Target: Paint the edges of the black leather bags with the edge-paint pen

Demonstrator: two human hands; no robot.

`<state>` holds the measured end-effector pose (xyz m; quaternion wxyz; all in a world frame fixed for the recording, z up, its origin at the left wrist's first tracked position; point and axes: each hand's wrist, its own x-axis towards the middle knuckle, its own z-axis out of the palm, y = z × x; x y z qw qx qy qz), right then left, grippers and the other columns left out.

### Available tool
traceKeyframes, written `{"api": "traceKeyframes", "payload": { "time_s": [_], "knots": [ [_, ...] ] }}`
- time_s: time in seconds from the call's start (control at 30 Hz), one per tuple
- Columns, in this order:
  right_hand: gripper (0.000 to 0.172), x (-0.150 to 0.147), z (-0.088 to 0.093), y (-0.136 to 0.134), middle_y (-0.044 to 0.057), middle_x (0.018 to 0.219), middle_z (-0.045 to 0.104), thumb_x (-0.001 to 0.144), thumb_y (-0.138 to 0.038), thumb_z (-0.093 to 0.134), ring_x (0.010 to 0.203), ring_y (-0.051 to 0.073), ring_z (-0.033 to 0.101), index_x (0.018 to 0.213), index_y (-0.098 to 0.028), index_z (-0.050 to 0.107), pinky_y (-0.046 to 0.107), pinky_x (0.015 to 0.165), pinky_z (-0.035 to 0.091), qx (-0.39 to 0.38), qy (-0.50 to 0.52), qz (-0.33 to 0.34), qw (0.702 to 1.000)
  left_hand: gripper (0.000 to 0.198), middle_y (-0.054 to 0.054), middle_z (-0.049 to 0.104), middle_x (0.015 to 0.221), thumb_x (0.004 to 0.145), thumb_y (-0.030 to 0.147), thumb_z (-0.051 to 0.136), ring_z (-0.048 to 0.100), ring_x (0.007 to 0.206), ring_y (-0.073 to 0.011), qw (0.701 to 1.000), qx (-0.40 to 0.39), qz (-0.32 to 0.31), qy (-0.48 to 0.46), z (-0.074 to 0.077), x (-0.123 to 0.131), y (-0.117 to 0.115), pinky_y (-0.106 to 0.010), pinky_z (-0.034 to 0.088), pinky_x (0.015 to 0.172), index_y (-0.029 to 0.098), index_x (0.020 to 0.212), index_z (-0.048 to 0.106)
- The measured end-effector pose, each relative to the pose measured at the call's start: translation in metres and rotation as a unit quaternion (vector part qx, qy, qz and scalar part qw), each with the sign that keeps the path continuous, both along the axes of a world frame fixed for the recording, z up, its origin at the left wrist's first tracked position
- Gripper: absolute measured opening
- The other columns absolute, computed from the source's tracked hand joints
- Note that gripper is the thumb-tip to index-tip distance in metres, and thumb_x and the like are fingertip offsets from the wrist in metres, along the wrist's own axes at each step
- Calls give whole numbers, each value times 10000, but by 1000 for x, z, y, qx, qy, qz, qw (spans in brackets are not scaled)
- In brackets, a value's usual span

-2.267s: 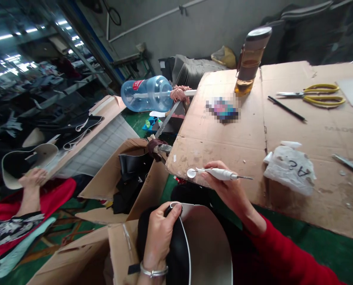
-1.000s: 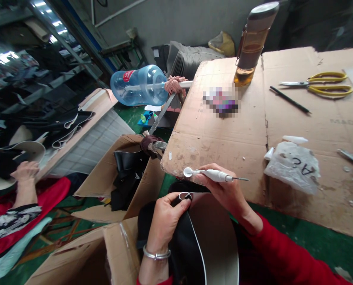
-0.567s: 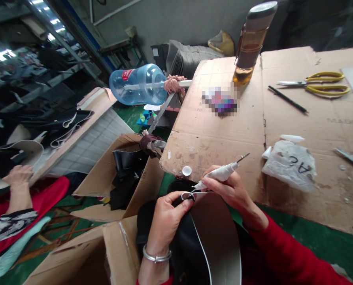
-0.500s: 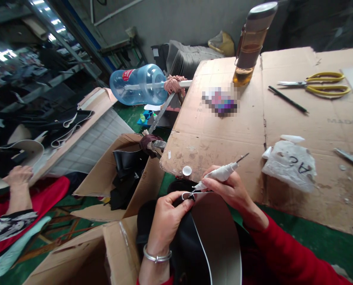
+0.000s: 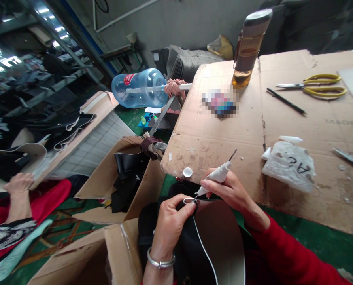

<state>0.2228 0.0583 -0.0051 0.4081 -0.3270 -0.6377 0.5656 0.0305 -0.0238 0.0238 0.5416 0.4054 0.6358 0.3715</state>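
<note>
My left hand [image 5: 173, 221], with a silver bangle at its wrist, pinches the top edge of a black piece with a pale inner side [image 5: 220, 233]. A small white loop [image 5: 189, 200] stands out at its fingertips. My right hand [image 5: 223, 186] is closed around a white-wrapped pointed tool [image 5: 216, 179]. The tool's thin tip points down to the pinched edge beside my left thumb, and a dark metal rod sticks out of its upper end. Whether the tip enters the material is too small to tell.
A cardboard-covered table [image 5: 218, 138] bears a bottle [image 5: 249, 51], yellow-handled scissors [image 5: 324, 85], a black pencil [image 5: 285, 101], a plastic bag [image 5: 290, 166] and a white cap [image 5: 187, 172]. Open boxes [image 5: 123, 237] stand at left. Another person's hand [image 5: 19, 183] rests on material farther left.
The wrapped tool has tilted more upright, and my right hand has shifted slightly left and down with it. My left hand still pinches the edge. The whole view has shifted slightly.
</note>
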Motion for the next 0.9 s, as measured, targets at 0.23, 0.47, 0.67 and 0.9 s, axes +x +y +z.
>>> {"api": "traceKeyframes", "payload": {
  "time_s": [0.23,0.47,0.67,0.9],
  "knots": [
    [303,-3,-3,-1,-4,655,633,987,-400,638,579,137,580,788,-177,687,250,544,438,-15,25,-100,995,140,21,625,637,756,287,790,502,600,-109,994,-25,68,-86,-13,-1,0,-206,393,592,164,707,743],
    [174,-17,-8,-1,39,958,747,975,-387,690,845,193,688,1022,-223,727,284,754,522,95,-42,-137,985,324,-70,771,838,721,406,861,661,738,-198,986,2,159,-48,-20,-4,2,-277,518,714,139,898,813],
    [164,-18,-12,1,35,966,764,974,-401,702,849,201,705,1033,-251,731,290,745,521,124,-79,-130,981,378,-102,803,911,699,439,882,713,800,-241,986,13,158,-45,-22,-3,1,-308,547,758,144,929,830],
    [148,-17,-9,-1,31,940,758,992,-390,681,833,194,688,1001,-250,729,296,741,498,159,-120,-122,972,300,-100,810,981,735,385,870,717,949,-258,986,32,156,-52,-25,-4,1,-322,536,894,158,928,835]
  ]
}}
